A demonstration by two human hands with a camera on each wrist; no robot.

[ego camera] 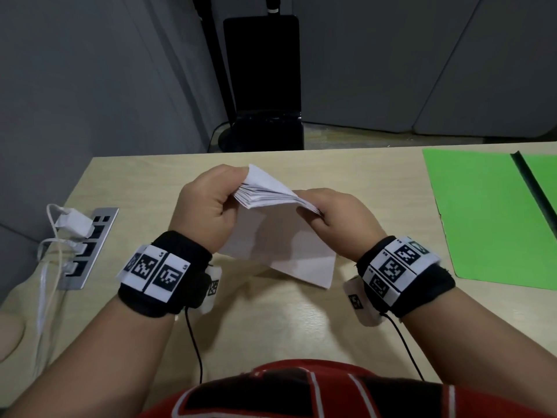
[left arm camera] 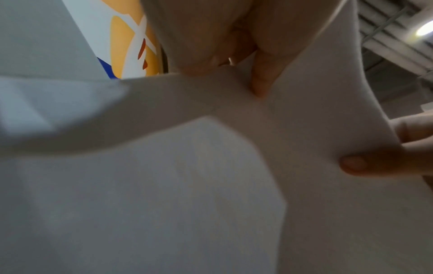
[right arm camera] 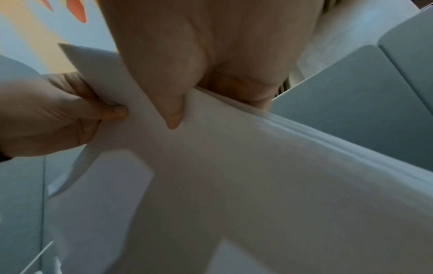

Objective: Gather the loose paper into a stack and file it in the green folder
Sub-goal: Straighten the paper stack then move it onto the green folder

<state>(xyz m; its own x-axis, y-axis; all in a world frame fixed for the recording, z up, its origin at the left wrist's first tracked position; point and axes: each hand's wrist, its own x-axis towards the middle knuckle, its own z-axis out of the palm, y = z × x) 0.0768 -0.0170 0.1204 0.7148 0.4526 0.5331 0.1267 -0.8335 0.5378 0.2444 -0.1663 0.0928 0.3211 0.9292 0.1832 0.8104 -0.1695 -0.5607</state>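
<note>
A stack of white paper (ego camera: 271, 236) stands on edge on the wooden desk (ego camera: 271, 321), its sheets fanned and uneven at the top. My left hand (ego camera: 208, 203) grips the stack's upper left corner and my right hand (ego camera: 328, 212) grips its upper right corner. Paper (left arm camera: 211, 185) fills the left wrist view, with my left thumb (left arm camera: 262, 81) pressed on it. The right wrist view shows my right thumb (right arm camera: 171, 111) on the sheets (right arm camera: 257, 176). The green folder (ego camera: 488, 215) lies open and flat at the desk's right side.
A metal socket strip (ego camera: 90, 245) with white plugs and cables sits in the desk's left edge. A black chair (ego camera: 265, 86) stands beyond the far edge. Thin black wires run from both wrist bands toward my red shirt (ego camera: 301, 393).
</note>
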